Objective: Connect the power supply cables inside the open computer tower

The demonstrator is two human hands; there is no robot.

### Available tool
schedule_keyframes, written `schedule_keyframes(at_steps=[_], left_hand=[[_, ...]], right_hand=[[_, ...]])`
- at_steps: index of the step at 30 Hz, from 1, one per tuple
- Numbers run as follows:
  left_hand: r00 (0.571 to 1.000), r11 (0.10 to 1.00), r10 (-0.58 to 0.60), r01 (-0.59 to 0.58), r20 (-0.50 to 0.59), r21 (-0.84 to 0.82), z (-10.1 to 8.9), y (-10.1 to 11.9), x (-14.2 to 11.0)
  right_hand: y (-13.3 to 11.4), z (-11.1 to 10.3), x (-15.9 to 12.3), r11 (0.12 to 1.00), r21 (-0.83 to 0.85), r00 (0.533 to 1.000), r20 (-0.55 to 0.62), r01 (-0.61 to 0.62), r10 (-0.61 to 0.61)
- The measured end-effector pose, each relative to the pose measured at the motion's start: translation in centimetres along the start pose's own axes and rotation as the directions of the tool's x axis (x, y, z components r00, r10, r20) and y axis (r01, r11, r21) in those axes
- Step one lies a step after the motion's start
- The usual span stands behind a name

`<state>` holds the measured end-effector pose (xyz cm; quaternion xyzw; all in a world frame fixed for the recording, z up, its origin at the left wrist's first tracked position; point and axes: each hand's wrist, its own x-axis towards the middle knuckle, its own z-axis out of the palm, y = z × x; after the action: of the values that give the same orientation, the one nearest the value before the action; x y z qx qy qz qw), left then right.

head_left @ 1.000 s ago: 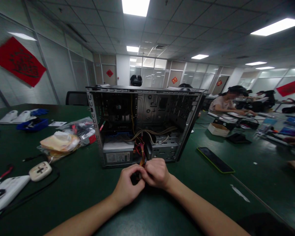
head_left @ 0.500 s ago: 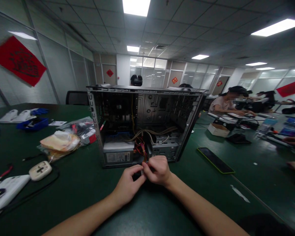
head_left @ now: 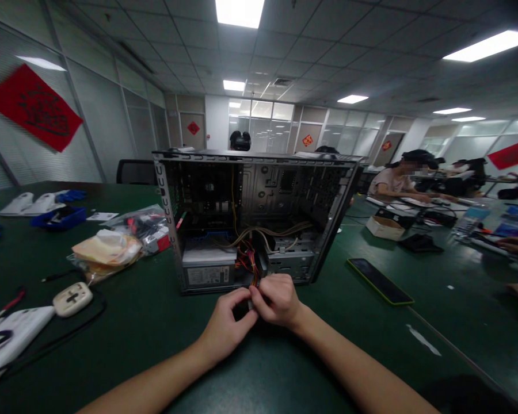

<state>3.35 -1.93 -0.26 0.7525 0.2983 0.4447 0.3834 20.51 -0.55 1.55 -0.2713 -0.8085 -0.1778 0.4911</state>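
An open computer case lies on its long side before me, its inside facing me. At its lower left is the power supply, with a metal drive cage to the right. Between them a bundle of coloured cables comes out over the front edge. My right hand is closed on the end of this bundle. My left hand pinches the same end from the left, thumb and fingertips meeting my right fingers. The cable end is mostly hidden by my fingers.
Left on the green table are a plastic bag of parts, a yellowish packet, a blue tray and a white power strip. A phone and a small box lie right. A co-worker sits beyond.
Both hands have shifted slightly right with the cable end. My right fist has loosened and turned a little, so its fingertips show more. The case has not moved.
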Motion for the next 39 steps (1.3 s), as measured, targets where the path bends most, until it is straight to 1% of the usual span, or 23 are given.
schedule_keyframes(at_steps=[5,9,13,18,20,23,26,28,31,34,37,39], left_hand=[[1.0,0.998,0.008,-0.008,-0.014,0.056,0.1,0.0,0.1],[0.999,0.993,0.039,-0.038,-0.008,0.111,0.0,0.1,0.0],[0.998,0.992,0.069,-0.068,-0.004,0.11,0.0,0.2,-0.1],[0.998,0.992,0.052,-0.049,-0.018,0.117,0.0,0.2,-0.1],[0.998,0.991,0.053,-0.048,-0.035,0.124,-0.1,0.4,-0.1],[0.995,0.993,0.064,-0.055,-0.08,0.1,-0.5,0.5,-0.1],[0.981,0.994,0.109,-0.103,-0.159,0.045,-0.9,0.3,-0.1],[0.966,0.988,0.152,-0.152,-0.208,0.018,-1.2,0.1,-0.1],[0.951,0.982,0.185,-0.191,-0.246,0.0,-1.4,-0.1,0.0],[0.949,0.982,0.178,-0.187,-0.262,-0.011,-1.5,-0.1,0.1],[0.948,0.985,0.153,-0.17,-0.28,-0.037,-1.5,0.0,0.2],[0.948,0.987,0.134,-0.154,-0.288,-0.048,-1.6,-0.1,0.2]], right_hand=[[0.0,0.1,-0.1,1.0,-0.009,1.0,0.025,0.012,-0.012],[-0.1,0.1,-0.2,1.0,-0.002,0.999,0.029,0.023,-0.023],[-0.4,0.0,0.0,0.999,0.013,0.999,0.024,0.038,-0.038],[-0.4,-0.1,0.0,0.998,0.04,0.998,0.044,0.04,-0.042],[-0.4,0.0,-0.1,0.997,0.082,0.999,0.044,0.005,-0.009],[-0.5,0.4,-0.4,0.971,0.194,0.99,0.047,-0.138,0.131],[-1.0,0.9,-0.6,0.888,0.328,0.947,0.125,-0.322,0.297],[-1.6,1.2,-0.5,0.831,0.389,0.918,0.171,-0.398,0.359],[-2.4,1.4,-0.2,0.796,0.417,0.898,0.177,-0.439,0.402],[-2.8,1.5,0.0,0.776,0.429,0.886,0.181,-0.462,0.427],[-3.0,1.6,0.0,0.778,0.445,0.896,0.228,-0.444,0.382],[-3.0,1.7,-0.1,0.791,0.435,0.902,0.233,-0.431,0.363]])
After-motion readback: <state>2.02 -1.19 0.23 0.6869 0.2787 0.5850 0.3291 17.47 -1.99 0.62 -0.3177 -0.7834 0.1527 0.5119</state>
